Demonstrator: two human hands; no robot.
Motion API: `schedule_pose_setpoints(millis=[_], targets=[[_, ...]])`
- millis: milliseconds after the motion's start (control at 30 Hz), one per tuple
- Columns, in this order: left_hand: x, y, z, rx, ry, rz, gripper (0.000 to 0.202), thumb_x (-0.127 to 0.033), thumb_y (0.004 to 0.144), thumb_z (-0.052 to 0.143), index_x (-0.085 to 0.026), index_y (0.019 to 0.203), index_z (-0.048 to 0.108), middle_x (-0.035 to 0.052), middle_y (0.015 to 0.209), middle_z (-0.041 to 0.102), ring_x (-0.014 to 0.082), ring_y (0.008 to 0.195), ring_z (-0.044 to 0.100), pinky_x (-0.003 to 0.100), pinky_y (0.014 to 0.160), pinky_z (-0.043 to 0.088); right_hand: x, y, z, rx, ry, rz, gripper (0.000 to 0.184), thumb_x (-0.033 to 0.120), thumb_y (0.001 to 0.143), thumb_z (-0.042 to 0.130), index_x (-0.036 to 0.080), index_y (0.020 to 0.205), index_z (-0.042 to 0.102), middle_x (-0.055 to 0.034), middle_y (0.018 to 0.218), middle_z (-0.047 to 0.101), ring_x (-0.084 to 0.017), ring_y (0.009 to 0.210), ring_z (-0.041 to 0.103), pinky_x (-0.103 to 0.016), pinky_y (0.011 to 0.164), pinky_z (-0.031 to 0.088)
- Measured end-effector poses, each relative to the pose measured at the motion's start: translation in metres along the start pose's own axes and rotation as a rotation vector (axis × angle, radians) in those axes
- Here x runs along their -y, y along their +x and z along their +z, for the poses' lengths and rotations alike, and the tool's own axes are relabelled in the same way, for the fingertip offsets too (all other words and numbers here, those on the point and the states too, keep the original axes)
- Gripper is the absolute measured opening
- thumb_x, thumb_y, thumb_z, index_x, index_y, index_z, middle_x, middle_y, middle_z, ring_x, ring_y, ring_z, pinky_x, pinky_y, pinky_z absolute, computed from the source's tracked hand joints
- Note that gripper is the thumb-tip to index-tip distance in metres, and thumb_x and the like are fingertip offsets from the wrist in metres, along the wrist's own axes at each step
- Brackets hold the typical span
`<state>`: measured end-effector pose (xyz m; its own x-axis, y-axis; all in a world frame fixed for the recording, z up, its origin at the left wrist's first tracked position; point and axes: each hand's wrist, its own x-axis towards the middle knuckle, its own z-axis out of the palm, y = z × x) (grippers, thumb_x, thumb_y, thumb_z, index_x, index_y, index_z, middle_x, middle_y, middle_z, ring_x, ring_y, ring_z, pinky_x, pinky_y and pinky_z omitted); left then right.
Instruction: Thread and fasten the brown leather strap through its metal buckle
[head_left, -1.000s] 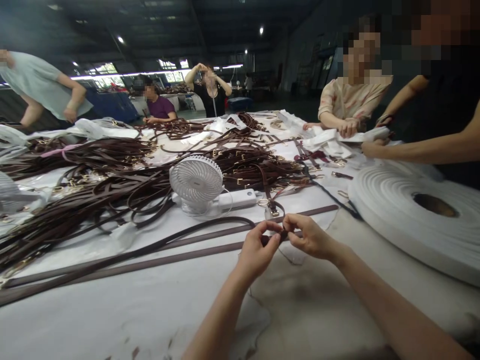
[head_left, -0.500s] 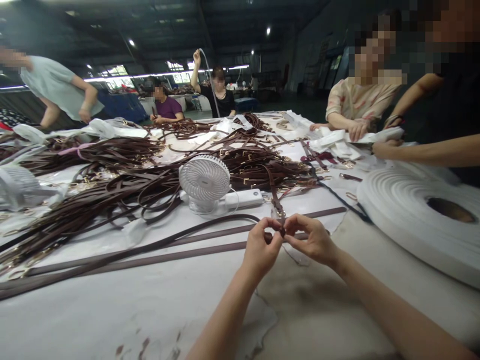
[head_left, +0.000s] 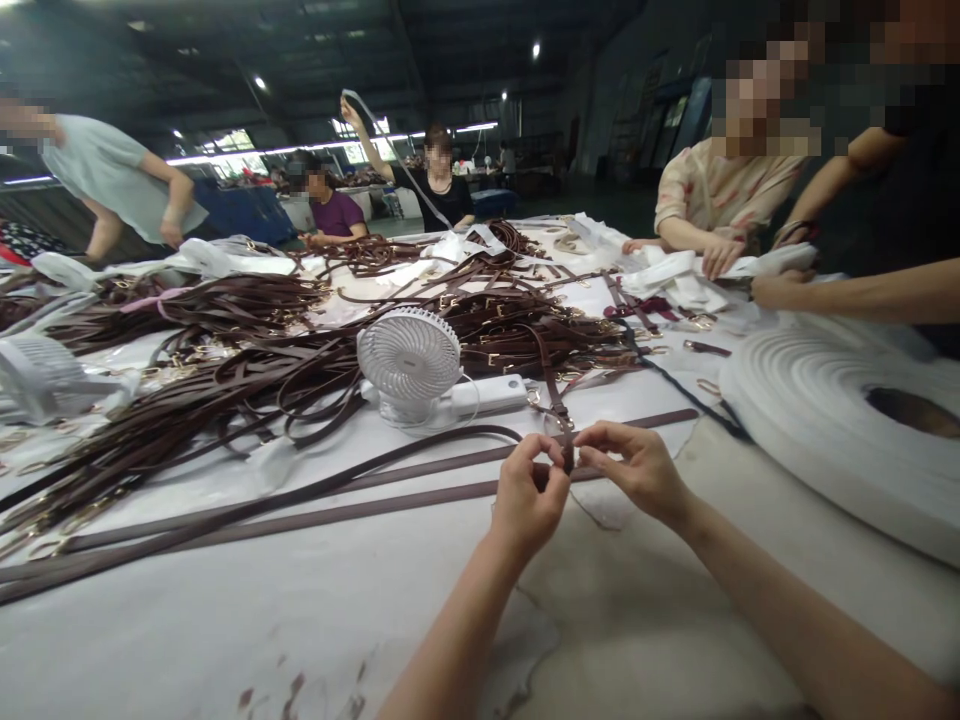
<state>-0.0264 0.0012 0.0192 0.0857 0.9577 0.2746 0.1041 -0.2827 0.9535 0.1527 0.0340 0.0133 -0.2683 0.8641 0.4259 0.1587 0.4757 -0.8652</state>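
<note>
My left hand [head_left: 529, 497] and my right hand [head_left: 634, 470] meet at the table's near edge. Their fingertips pinch a narrow dark brown leather strap [head_left: 567, 456], and the pinched part is partly hidden by my fingers. From there the strap runs back toward a tangled pile of brown leather straps with gold buckles [head_left: 225, 410]. Longer, wider brown straps [head_left: 300, 510] lie flat across the white-covered table [head_left: 247, 625], just under my left hand.
A small white fan [head_left: 409, 365] and a white power bank [head_left: 487, 395] stand ahead of my hands. A large white foam roll [head_left: 840, 430] lies to the right. Co-workers stand around the table, and two at the right handle white material [head_left: 675, 275].
My hands stay on the strap with only small finger shifts. The view has tilted slightly. A co-worker at the back now raises a pale strip higher overhead.
</note>
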Motion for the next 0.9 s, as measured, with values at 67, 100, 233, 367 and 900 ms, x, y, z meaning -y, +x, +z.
schedule_pose_setpoints(millis=[67, 100, 233, 367, 900], targets=[[-0.001, 0.0, 0.0, 0.031, 0.021, 0.015, 0.008, -0.013, 0.079, 0.053, -0.019, 0.083, 0.051, -0.0025, 0.085, 0.055, 0.0043, 0.055, 0.046, 0.02, 0.053, 0.035, 0.001, 0.001, -0.003, 0.028, -0.103, -0.086, 0.007, 0.026, 0.09, 0.068, 0.021, 0.095, 0.072, -0.0037, 0.086, 0.073, -0.018, 0.079, 0.069, -0.03, 0.073, 0.056], [0.0, -0.001, 0.0, 0.044, 0.035, 0.023, 0.009, -0.012, 0.079, 0.054, -0.019, 0.083, 0.05, -0.0023, 0.086, 0.057, 0.0042, 0.055, 0.046, 0.02, 0.054, 0.036, 0.002, 0.001, -0.004, 0.044, -0.145, -0.13, 0.007, 0.024, 0.091, 0.067, 0.022, 0.095, 0.072, -0.0037, 0.087, 0.073, -0.018, 0.08, 0.068, -0.03, 0.073, 0.055], [0.005, -0.001, -0.001, 0.049, 0.087, 0.039, 0.014, -0.012, 0.081, 0.054, -0.021, 0.088, 0.047, -0.0014, 0.093, 0.062, 0.004, 0.055, 0.048, 0.019, 0.058, 0.039, 0.004, 0.0, -0.005, 0.138, -0.261, -0.187, 0.008, 0.018, 0.089, 0.062, 0.021, 0.095, 0.067, -0.0037, 0.086, 0.07, -0.017, 0.075, 0.065, -0.029, 0.067, 0.051], [0.009, 0.001, -0.004, 0.057, 0.17, 0.046, 0.016, -0.014, 0.082, 0.056, -0.022, 0.091, 0.046, -0.0005, 0.094, 0.066, 0.0059, 0.057, 0.05, 0.02, 0.059, 0.041, -0.002, 0.003, -0.007, 0.232, -0.286, -0.11, 0.011, 0.011, 0.08, 0.059, 0.021, 0.086, 0.057, 0.0014, 0.077, 0.061, -0.013, 0.064, 0.054, -0.025, 0.06, 0.044], [-0.007, 0.009, -0.019, 0.035, 0.792, -0.075, 0.028, -0.052, 0.087, 0.067, -0.029, 0.093, 0.081, 0.0046, 0.071, 0.076, 0.0189, 0.061, 0.064, 0.026, 0.06, 0.034, -0.021, 0.014, -0.034, 0.042, -0.439, -0.047, 0.011, 0.015, 0.08, 0.052, 0.023, 0.082, 0.045, 0.0022, 0.073, 0.05, -0.015, 0.064, 0.045, -0.029, 0.062, 0.037]])
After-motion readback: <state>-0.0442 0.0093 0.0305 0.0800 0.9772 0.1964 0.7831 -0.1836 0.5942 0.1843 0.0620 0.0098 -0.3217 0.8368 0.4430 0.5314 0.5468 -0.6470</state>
